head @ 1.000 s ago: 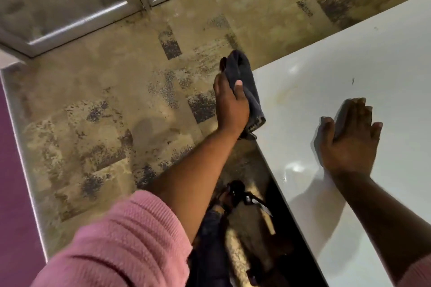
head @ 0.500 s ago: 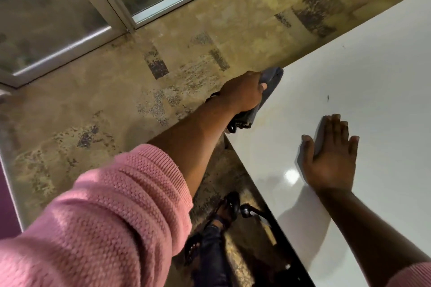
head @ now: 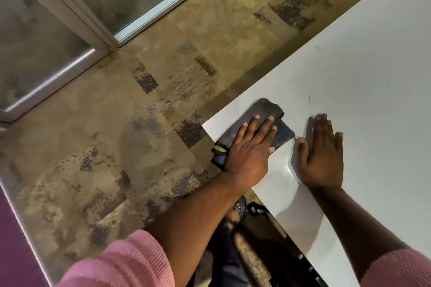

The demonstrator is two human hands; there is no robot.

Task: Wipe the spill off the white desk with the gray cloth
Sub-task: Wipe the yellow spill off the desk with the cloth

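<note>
Nearest, at 6 o'clock, two pink sleeves frame the view, with bare forearms reaching up from them. Between the forearms, below the desk edge, a dark-clothed leg and a sandalled foot show over the floor.

The left hand lies flat, palm down, fingers spread and pointing toward 1 o'clock, pressing on the cloth rather than closing around it. The cloth sits at the desk's near-left corner, about the centre of the view; its lower end with a green tag hangs over the desk edge at 8 o'clock of the hand.

The right hand rests just beside it at 3 o'clock, open and flat on the desk, fingers together pointing to 12, thumb tip close to the cloth's right corner. It holds nothing.

No spill is clear; a small dark fleck lies at 12 o'clock of the right hand.

Farther, from 9 to 12 o'clock, mottled tan carpet runs to a glass door frame.
</note>
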